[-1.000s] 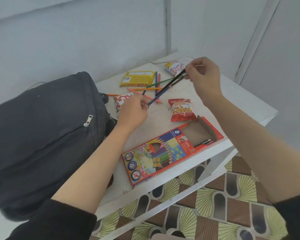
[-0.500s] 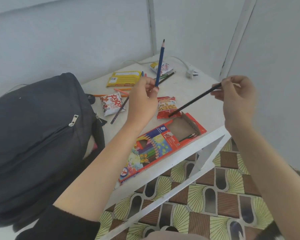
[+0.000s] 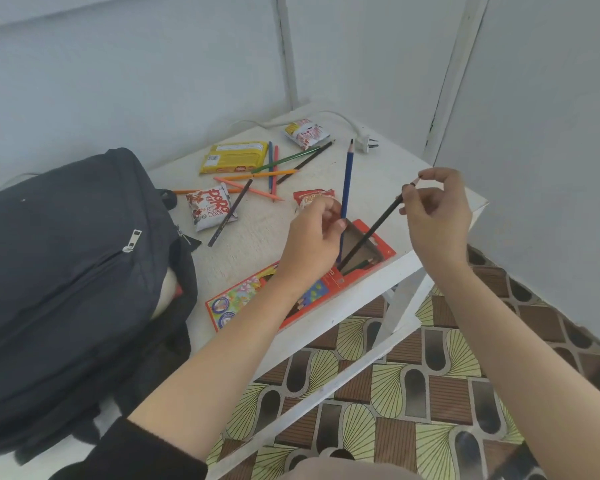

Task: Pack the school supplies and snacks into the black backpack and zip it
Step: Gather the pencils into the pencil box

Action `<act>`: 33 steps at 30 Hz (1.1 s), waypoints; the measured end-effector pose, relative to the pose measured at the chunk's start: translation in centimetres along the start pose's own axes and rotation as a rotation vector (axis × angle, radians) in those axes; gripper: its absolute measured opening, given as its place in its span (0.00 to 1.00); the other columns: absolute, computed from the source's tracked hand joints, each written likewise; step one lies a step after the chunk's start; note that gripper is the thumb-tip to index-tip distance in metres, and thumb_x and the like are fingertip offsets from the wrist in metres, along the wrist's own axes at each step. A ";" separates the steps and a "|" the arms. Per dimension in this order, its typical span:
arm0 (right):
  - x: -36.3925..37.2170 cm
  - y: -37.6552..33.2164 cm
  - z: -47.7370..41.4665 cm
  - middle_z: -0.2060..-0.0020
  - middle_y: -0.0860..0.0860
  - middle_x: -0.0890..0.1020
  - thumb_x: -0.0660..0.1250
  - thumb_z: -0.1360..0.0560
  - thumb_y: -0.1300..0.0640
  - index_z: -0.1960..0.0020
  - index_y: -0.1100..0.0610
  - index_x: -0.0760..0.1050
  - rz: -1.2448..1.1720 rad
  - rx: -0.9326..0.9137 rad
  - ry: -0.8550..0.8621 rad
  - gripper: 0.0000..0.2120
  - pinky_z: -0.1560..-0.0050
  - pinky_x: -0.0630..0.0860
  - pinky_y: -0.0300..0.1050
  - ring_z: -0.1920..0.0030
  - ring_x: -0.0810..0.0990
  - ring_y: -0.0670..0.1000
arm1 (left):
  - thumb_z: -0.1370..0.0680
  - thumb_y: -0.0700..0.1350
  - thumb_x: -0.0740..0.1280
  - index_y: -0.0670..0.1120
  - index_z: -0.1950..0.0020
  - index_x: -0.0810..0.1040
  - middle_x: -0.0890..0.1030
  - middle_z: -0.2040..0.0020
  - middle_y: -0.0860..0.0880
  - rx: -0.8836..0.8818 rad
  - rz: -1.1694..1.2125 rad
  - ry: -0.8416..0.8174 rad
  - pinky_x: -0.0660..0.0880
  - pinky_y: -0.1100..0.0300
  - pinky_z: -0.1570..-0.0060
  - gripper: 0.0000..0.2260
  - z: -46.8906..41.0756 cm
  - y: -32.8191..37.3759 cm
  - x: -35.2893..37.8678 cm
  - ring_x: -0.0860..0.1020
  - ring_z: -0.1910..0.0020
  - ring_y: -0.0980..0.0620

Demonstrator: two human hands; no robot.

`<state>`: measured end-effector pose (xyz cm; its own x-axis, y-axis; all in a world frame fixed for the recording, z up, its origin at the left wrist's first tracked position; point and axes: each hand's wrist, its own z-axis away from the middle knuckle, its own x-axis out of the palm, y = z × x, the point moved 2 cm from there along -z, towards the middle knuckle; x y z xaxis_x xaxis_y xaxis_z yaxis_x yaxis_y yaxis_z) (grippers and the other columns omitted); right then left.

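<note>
White worktop [image 3: 388, 168]: black backpack [image 3: 66, 271] lies at its left, zip seemingly part open. Red pencil box [image 3: 236, 299] at near edge, flap open. Left hand [image 3: 312, 237]: fingers pinch blue pencil [image 3: 346, 181], upright over box. Right hand [image 3: 437, 216]: fingers pinch black pencil [image 3: 378, 226], slanted into box mouth. Loose pencils [image 3: 274, 174] and snack packets [image 3: 211, 209] behind.

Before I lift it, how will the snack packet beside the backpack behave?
Probably light: the snack packet looks puffed. Lying flat on the table, it should slide, not roll. The dark pencil against its edge may shift.
</note>
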<state>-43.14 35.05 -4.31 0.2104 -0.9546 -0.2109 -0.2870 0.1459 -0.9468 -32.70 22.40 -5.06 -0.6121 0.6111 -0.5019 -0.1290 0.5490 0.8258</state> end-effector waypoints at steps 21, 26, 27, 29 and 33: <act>-0.9 4.6 0.2 0.24 0.58 0.53 0.73 0.32 0.43 0.32 0.45 0.68 0.621 -0.141 -0.335 0.31 0.27 0.48 0.57 0.25 0.49 0.59 | 0.24 0.37 0.66 0.44 0.40 0.78 0.81 0.51 0.51 0.132 -0.228 -0.084 0.72 0.69 0.52 0.13 0.9 -0.5 0.6 0.77 0.53 0.57; -0.7 5.6 1.1 0.26 0.58 0.59 0.72 0.30 0.47 0.41 0.47 0.79 0.572 -0.241 -0.284 0.18 0.28 0.51 0.58 0.26 0.55 0.61 | 0.25 0.37 0.67 0.44 0.44 0.81 0.82 0.52 0.48 0.143 -0.334 -0.035 0.65 0.77 0.55 0.11 1.9 -1.6 0.2 0.75 0.54 0.59; -0.6 5.7 1.3 0.26 0.58 0.60 0.72 0.29 0.47 0.42 0.48 0.80 0.563 -0.252 -0.269 0.17 0.29 0.52 0.59 0.26 0.56 0.61 | 0.25 0.38 0.67 0.44 0.45 0.81 0.82 0.53 0.48 0.154 -0.348 -0.023 0.66 0.75 0.54 0.10 2.2 -1.7 0.0 0.76 0.54 0.56; -0.5 6.0 1.7 0.27 0.58 0.62 0.71 0.29 0.47 0.42 0.49 0.80 0.555 -0.267 -0.240 0.16 0.29 0.53 0.59 0.27 0.58 0.61 | 0.26 0.38 0.67 0.44 0.48 0.83 0.82 0.57 0.47 0.210 -0.416 -0.002 0.72 0.65 0.56 0.08 2.8 -2.0 -0.4 0.77 0.54 0.51; -0.3 5.7 2.2 0.27 0.59 0.63 0.71 0.27 0.50 0.40 0.49 0.79 0.529 -0.278 -0.210 0.16 0.30 0.54 0.58 0.27 0.58 0.61 | 0.27 0.45 0.66 0.45 0.53 0.84 0.83 0.59 0.50 0.341 -0.560 0.024 0.74 0.56 0.56 0.09 4.0 -2.5 -0.6 0.76 0.54 0.50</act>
<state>-42.81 36.71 -10.22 0.1443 -0.6966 -0.7028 -0.6283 0.4842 -0.6089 -28.88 22.89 -7.85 -0.5418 0.1701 -0.8231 -0.1811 0.9327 0.3119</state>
